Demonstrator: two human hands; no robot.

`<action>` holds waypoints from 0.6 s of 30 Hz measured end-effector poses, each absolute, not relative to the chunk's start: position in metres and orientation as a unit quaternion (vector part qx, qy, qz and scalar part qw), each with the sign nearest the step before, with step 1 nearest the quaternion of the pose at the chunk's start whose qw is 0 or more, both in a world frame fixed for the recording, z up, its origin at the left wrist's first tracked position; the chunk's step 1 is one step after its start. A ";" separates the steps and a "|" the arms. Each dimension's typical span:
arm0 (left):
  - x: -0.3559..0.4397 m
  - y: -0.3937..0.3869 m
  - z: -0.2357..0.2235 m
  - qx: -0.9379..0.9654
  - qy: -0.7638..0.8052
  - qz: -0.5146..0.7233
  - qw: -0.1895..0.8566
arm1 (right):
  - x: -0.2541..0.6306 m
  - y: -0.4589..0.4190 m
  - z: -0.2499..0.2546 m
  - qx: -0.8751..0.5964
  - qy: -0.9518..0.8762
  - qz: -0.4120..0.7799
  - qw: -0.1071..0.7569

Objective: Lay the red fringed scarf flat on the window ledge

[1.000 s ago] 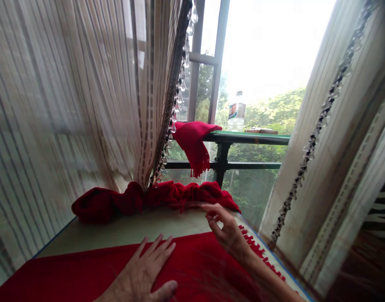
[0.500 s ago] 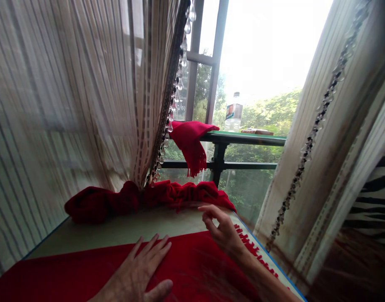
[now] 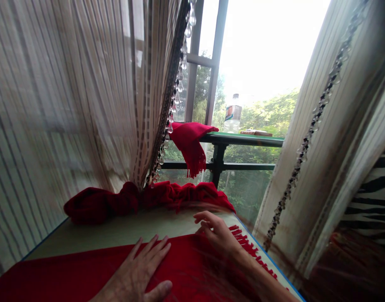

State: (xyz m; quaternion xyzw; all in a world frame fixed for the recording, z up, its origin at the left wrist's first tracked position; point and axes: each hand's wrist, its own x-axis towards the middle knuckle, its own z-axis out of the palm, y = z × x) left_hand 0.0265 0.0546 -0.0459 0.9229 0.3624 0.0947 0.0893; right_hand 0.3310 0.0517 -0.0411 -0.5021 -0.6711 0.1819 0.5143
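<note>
A red scarf [image 3: 85,272] with a fringe [image 3: 255,253] along its right end lies spread over the pale table. Flat on this scarf rests my left hand [image 3: 142,264], fingers spread and thumb out to the side. My right hand [image 3: 215,228] is at the scarf's far edge near the fringed corner, its fingers loosely bent and nothing visible in them. Whether its lower fingers touch the cloth I cannot tell. Behind both hands, a bunched red cloth [image 3: 179,193] lies across the table's far end.
The pale table top [image 3: 117,235] has a blue edge. Beyond it, a fringed red cloth [image 3: 192,147] hangs over a green railing [image 3: 255,140], where a plastic bottle [image 3: 233,113] stands. Striped sheer curtains [image 3: 85,105] with bead trim hang on both sides. Blurry hair strands cross the view.
My right hand has shifted slightly left and down, and its thumb-and-finger loop no longer shows. My left hand stays in place on the scarf.
</note>
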 end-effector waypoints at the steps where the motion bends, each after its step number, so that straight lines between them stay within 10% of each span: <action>1: 0.027 0.054 -0.046 0.920 0.370 0.096 0.084 | 0.332 0.052 -0.042 -0.507 -0.669 0.183 0.512; 18: 0.031 0.050 -0.045 0.913 0.390 0.100 0.062 | 0.331 0.050 -0.040 -0.519 -0.657 0.210 0.505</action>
